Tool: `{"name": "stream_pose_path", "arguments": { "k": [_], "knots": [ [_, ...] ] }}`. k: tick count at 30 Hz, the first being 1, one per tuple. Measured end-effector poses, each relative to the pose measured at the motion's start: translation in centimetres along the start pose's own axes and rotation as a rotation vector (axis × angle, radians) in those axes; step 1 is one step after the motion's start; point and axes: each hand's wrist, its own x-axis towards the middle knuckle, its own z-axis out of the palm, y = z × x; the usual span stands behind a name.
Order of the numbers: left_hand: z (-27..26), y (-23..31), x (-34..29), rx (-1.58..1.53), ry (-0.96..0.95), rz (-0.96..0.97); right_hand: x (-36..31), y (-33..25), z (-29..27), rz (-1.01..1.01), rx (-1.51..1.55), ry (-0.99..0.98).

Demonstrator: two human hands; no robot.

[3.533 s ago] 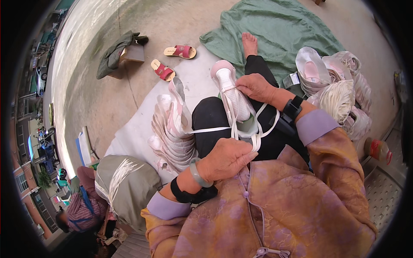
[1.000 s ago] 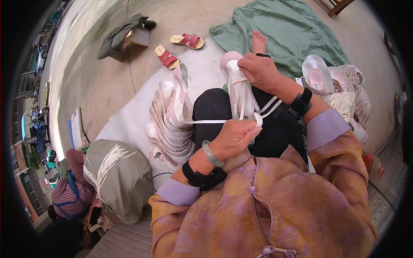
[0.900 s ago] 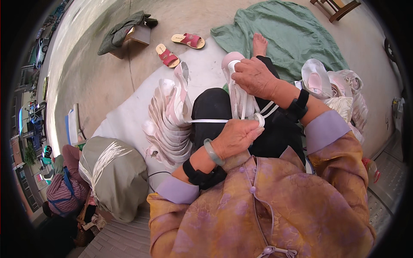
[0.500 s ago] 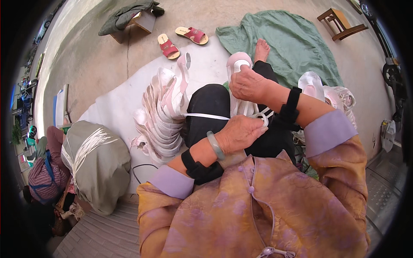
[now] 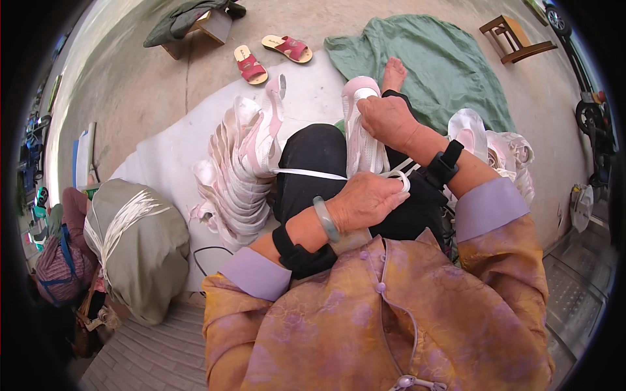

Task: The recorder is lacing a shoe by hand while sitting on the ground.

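Looking down through the head cam, seeing a pink-and-white shoe (image 5: 365, 150) just right of the bent left knee (image 5: 314, 148), with rounded end facing away. Got a white lace (image 5: 308, 173) pinched narrow in the left grip (image 5: 366, 199), looped at the fingertips. Can't tell the exact state of the right grip (image 5: 390, 120), curled against the shoe with fingertips hidden. Probably light, soft along the sides, stiffer at the rounded end, so worth holding there. Would expect limp, slippery lace.

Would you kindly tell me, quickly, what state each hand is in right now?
Left hand: closed, holding looped white lace.
Right hand: closed at the pink-and-white shoe upper; exactly what it pinches cannot be told.
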Motion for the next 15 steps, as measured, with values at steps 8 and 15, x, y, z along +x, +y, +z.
{"name": "stream_pose_path", "arguments": {
  "k": [8, 15],
  "knots": [
    [1.0, 2.1, 0.9, 0.023, 0.013, 0.103, 1.0, -0.8, -1.0, -0.48, -0.387, 0.008],
    [2.1, 3.5, 2.3, 0.106, -0.013, 0.206, 1.6, -0.8, -0.1, -0.58, -0.399, 0.012]
  ]
}}
